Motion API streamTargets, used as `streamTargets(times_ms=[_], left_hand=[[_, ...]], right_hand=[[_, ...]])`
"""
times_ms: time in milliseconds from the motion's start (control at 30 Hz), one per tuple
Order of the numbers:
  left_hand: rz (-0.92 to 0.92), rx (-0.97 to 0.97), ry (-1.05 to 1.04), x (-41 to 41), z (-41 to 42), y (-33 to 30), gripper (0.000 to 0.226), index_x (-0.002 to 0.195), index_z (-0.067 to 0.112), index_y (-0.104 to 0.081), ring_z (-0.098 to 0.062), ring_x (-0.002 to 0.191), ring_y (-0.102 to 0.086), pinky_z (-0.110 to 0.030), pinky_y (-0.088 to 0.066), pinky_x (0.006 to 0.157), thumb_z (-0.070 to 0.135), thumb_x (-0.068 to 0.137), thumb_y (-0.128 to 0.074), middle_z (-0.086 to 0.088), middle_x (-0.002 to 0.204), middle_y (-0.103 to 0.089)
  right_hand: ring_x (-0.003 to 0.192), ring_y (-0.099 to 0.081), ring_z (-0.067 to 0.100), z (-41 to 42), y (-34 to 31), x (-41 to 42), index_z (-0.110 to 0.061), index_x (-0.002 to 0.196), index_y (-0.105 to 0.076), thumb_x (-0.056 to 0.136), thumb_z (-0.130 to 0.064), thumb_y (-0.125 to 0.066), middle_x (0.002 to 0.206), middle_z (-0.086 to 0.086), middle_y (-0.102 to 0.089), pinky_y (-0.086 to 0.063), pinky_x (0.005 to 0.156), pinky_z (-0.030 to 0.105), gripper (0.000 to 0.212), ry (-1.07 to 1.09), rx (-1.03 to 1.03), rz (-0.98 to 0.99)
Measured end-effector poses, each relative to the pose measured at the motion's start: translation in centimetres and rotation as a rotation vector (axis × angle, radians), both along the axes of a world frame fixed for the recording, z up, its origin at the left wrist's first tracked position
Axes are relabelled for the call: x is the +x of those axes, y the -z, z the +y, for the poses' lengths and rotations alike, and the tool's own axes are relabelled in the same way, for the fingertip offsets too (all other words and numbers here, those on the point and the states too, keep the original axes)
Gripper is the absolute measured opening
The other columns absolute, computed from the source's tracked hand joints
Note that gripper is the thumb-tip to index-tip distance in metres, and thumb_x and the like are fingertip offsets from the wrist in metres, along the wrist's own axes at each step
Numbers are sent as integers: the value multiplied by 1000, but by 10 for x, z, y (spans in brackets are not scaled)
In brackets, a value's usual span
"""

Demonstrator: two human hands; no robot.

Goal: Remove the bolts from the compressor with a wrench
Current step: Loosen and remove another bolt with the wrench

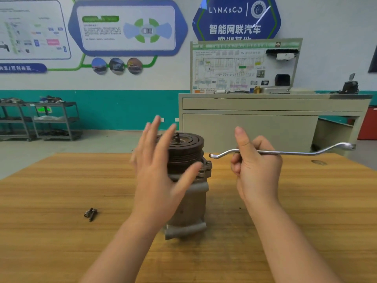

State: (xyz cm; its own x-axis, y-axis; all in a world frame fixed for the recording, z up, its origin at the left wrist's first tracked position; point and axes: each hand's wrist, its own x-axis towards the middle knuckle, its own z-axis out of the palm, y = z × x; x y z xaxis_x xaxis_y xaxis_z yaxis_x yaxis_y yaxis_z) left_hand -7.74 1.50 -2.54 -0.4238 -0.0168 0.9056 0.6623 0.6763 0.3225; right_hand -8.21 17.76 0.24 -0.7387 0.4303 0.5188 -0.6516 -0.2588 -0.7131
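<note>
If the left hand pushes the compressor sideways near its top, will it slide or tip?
The compressor looks metal, so probably heavy and slow to slide on the wooden table. It stands upright on one end with the wide pulley on top, so a high push may tip it.

Compressor upright mid-table, two bolts lying left of it, wrench held to its right, cabinet far behind.
</note>
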Motion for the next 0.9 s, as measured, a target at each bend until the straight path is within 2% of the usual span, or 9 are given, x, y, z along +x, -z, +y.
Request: streamTargets(times_ms=[100,167,267,367,533,600,667,833,900], left_hand=[[3,386,80,1,-2,21,63,144,26,-30,-11,147,-24,-36,-23,120,49,90,-51,1,158,-28],[-76,498,107,-2,-5,27,70,147,21,-29,-10,145,-28,-34,-24,118,54,88,-49,0,155,-32],[-195,526,171,-4,-4,33,75,148,25,-28,-3,140,-33,-26,-29,115,60,85,-48,6,150,-38],[-257,568,237,-3,0,39,70,143,35,-27,6,134,-37,-21,-33,112,63,82,-48,16,142,-42],[-316,500,250,-5,-1,43,83,150,24,-28,-5,137,-37,-37,-32,116,60,79,-52,8,147,-41],[-311,506,229,-3,-1,43,87,151,21,-28,-6,138,-36,-37,-30,118,61,78,-52,7,148,-40],[-327,530,236,-2,0,42,86,150,25,-28,-3,138,-35,-33,-29,118,62,76,-52,11,148,-39],[-349,594,280,-2,2,43,88,150,33,-24,7,135,-34,-21,-27,113,65,73,-53,26,140,-40],[-348,590,281,-2,3,43,82,146,38,-24,13,131,-34,-15,-27,109,65,74,-53,38,134,-37]], right_hand=[[33,-43,6,-8,7,3,-24,49,-41,88,-28,-71,41,0,-52,-36,40,15,49,226,240,111],[35,-47,7,-16,10,8,-25,50,-39,89,-32,-68,42,0,-52,-37,41,18,49,286,340,170],[40,-47,16,-26,9,16,-18,52,-33,91,-33,-63,41,3,-41,-36,44,30,51,442,505,276],[46,-30,6,-33,5,23,-23,63,-24,94,-20,-62,49,-15,-18,-22,45,12,50,603,712,453],[51,-22,7,-45,9,27,-28,73,-30,93,-13,-53,61,-14,-24,-15,50,12,34,788,942,546],[51,-23,6,-38,10,21,-31,67,-25,92,-14,-52,57,-13,-20,-17,49,13,40,696,836,529],[46,-26,3,-23,10,12,-27,56,-24,91,-20,-54,49,-6,-23,-22,47,14,47,398,634,404],[33,-36,7,2,7,-14,-19,53,-53,93,-18,-62,45,0,-46,-28,35,17,41,-352,24,-219],[33,-36,6,2,7,-19,-14,62,-54,85,-23,-69,48,0,-48,-28,32,16,29,-478,-156,-377]])
